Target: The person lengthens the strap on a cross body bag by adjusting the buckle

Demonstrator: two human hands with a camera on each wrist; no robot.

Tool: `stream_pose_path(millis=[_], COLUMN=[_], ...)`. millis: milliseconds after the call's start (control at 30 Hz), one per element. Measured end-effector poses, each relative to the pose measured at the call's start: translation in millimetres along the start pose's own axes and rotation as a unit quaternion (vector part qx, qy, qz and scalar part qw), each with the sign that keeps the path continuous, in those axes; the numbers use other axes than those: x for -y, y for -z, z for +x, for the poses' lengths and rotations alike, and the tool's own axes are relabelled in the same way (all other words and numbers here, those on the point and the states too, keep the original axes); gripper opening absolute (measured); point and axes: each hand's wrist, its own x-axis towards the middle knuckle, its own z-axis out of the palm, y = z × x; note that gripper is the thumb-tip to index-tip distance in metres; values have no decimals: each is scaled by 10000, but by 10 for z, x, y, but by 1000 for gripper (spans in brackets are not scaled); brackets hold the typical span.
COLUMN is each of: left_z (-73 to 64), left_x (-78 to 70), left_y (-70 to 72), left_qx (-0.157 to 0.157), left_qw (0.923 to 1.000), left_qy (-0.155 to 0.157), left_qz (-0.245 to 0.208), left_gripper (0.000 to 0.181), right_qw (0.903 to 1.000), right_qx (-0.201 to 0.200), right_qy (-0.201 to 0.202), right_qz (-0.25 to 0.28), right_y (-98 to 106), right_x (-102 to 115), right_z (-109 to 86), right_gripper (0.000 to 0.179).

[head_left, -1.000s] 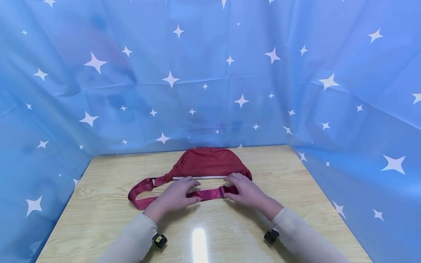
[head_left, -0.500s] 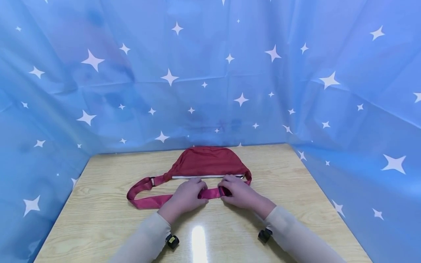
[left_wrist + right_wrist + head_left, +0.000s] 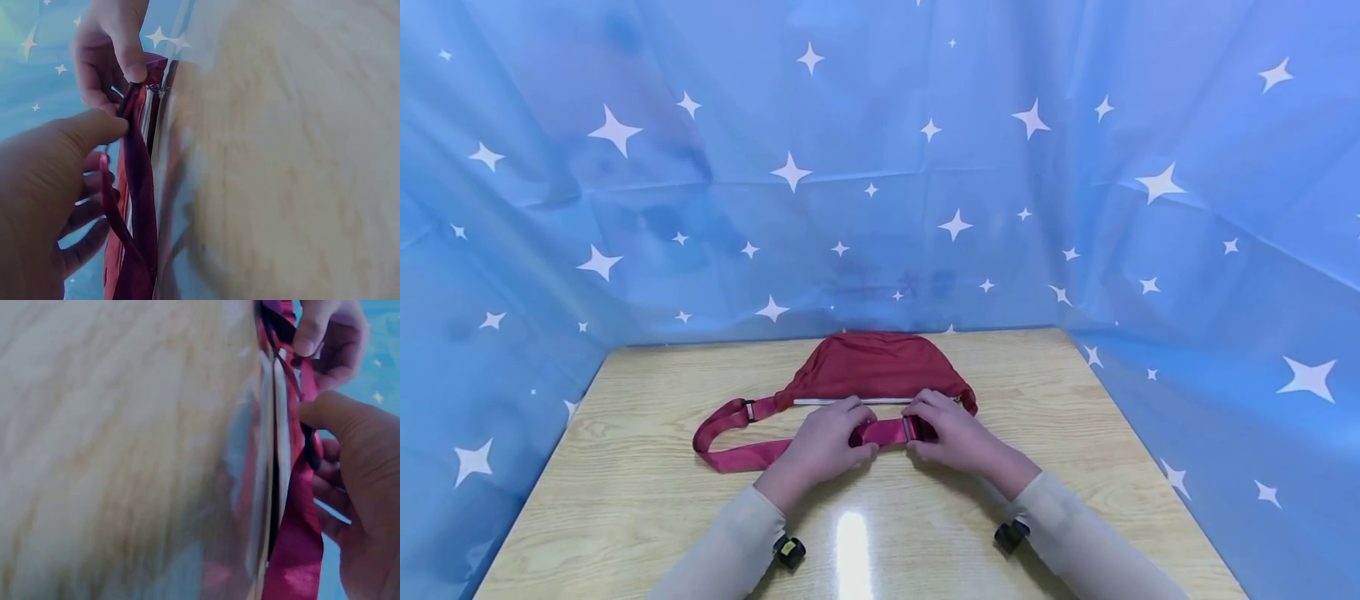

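A dark red waist bag lies at the back of the table, its pale zipper facing the person. Its shiny strap loops round in front. My left hand pinches the strap between thumb and fingers. A short way to the right, my right hand grips the strap right at a black slider buckle. In the right wrist view the buckle sits under the thumb and fingers. The left wrist view shows a loose strap layer hanging below the left fingers.
The strap's left loop curves over the wooden table, with a second black buckle near the bag. A blue star-patterned curtain stands behind the table and along both sides.
My left hand has moved right along the strap and its fingers have closed on it. The right hand has closed on the strap at the buckle. The bag stays in place.
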Motion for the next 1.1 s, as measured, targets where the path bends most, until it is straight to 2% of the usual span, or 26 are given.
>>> stream_pose_path(millis=[100,133,300,400,600,867,1100], left_z=[-1,-4,-8,4,49,115,171], left_x=[-8,-11,-17,-9,22,-15,-56], left_y=[30,35,39,18,-48,-52,-55], left_qx=[-93,-96,28,51,-26,50,107], left_qw=[9992,9984,9882,9776,9512,9308,9237], left_qy=[57,101,413,516,628,912,1036], left_qz=[-394,-553,-1474,-2038,-3020,-3539,-3688], left_gripper=[42,42,40,34,24,15,14], right_qw=[9999,9999,9992,9988,9992,9993,9995], right_qx=[-106,-96,50,89,71,48,95], right_qy=[82,-41,-362,-430,-351,-369,-294], right_qz=[26,-40,-164,-201,-152,-34,72], right_y=[40,89,142,165,186,212,204], right_x=[-7,70,120,138,147,174,178], right_z=[1,15,14,13,18,23,43], right_gripper=[45,44,46,46,46,45,45])
